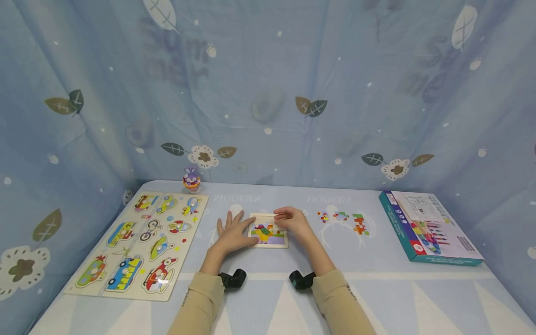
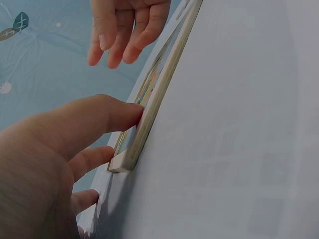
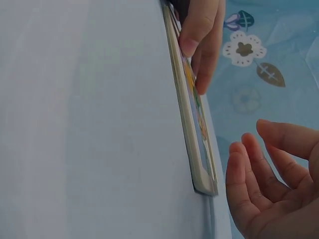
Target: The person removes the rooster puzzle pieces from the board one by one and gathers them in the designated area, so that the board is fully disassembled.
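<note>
A small wooden jigsaw puzzle tray (image 1: 268,246) lies flat on the table, with colourful joined pieces (image 1: 268,234) in it and a pale bare area at its upper part. My left hand (image 1: 233,237) rests at its left side, fingers spread and thumb on the tray's edge; the thumb (image 2: 117,113) touches the rim in the left wrist view. Over the tray's upper right corner hovers my right hand (image 1: 291,220). Its fingers (image 3: 266,174) are loosely bent, with nothing seen between them in the right wrist view.
Loose jigsaw pieces (image 1: 341,216) lie right of the tray, some joined (image 1: 359,225). A vehicle peg puzzle board (image 1: 138,251) occupies the left side, with a purple rabbit figurine (image 1: 191,180) behind it. At the right lies a teal-edged box (image 1: 431,228). A blue curtain hangs behind the table.
</note>
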`<control>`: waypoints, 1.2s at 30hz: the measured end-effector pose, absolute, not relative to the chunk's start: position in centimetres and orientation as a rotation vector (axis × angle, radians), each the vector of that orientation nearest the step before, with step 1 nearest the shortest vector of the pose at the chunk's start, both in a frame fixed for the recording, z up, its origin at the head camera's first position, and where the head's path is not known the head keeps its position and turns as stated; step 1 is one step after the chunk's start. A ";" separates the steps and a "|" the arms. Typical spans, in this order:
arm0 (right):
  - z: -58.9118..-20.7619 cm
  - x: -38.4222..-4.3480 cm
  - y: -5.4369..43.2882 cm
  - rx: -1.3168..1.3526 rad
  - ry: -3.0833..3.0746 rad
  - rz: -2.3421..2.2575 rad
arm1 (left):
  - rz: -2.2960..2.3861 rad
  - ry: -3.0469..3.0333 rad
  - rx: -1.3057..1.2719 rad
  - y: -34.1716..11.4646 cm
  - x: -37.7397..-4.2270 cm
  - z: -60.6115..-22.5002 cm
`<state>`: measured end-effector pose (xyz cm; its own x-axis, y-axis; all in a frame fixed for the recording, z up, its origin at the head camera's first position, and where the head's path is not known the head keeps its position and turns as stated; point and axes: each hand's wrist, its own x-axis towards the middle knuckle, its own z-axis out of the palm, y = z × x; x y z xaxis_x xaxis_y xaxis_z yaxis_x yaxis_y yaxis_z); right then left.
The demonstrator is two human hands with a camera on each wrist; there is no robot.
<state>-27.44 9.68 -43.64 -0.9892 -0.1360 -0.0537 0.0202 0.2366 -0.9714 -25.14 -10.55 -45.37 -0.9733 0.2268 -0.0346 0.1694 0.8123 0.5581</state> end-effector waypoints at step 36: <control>-44.4 -28.0 7.9 -0.344 2.752 -1.151 | 0.877 2.904 0.380 -10.7 -25.3 -45.7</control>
